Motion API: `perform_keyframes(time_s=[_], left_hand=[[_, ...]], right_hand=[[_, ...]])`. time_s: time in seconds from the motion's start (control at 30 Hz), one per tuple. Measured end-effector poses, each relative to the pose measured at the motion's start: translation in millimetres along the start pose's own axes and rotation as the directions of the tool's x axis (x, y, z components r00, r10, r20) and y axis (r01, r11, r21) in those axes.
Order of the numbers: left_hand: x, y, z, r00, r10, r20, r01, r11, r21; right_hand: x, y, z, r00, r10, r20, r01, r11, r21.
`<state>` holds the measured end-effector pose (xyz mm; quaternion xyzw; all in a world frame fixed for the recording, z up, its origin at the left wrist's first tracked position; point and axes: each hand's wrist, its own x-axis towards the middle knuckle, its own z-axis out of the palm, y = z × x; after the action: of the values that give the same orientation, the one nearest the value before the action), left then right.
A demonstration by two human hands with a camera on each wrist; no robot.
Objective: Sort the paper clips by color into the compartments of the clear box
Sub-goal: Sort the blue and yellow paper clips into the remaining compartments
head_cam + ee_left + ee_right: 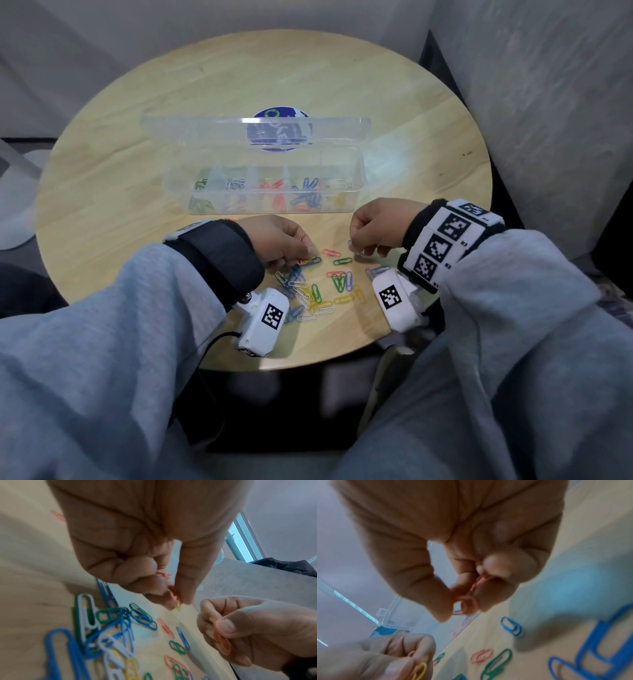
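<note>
**Both hands pinching clips above the loose pile**

While my left hand [277, 240] hangs low over the bench [137, 192], its fingers [187, 577] curl round small clips, an orange-red one and a yellow one [177, 605] showing at the tips (the left wrist view is blurred, so I cannot count them). My right hand [380, 226] sits just across from it, thumb and fingers [436, 599] pinching an orange-red clip [467, 604]; the other fingers are folded into the palm.

Between and below my hands the unsorted paper clips [318, 291] lie scattered flat on the wood: blue, green, white, yellow and orange-red, some overlapping in a tangle near my left wrist, a few lying singly nearer my right.

Beyond my hands stands the clear box [356, 185], its lid [205, 128] tipped open to the far side. From left to right its compartments hold green, white, red, blue and yellow clips, and a blue round sticker [279, 114] shows through the lid
</note>
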<state>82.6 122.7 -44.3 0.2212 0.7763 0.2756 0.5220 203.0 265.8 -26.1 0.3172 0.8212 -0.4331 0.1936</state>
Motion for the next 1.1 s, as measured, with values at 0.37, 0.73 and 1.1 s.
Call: perform_keyframes(time_s=[0.37, 0.73, 1.1], left_hand=[[-5.5, 1.0, -7.3, 1.000, -0.001, -0.001, 0.001, 0.998, -0.069], [-15.4, 7.8, -16.0, 0.997, -0.026, -0.069, -0.009, 0.887, -0.461], [-26.9, 17.2, -27.6, 0.986, 0.029, -0.162, -0.035, 0.999, -0.030]], right_hand=[[3.9, -3.4, 8.1, 0.993, 0.016, 0.119, -0.055, 0.940, 0.338], [9.0, -17.9, 14.0, 0.994, 0.070, 0.078, -0.081, 0.986, 0.147], [18.5, -40.1, 27.1, 0.999, 0.033, -0.008, -0.031, 0.785, -0.619]])
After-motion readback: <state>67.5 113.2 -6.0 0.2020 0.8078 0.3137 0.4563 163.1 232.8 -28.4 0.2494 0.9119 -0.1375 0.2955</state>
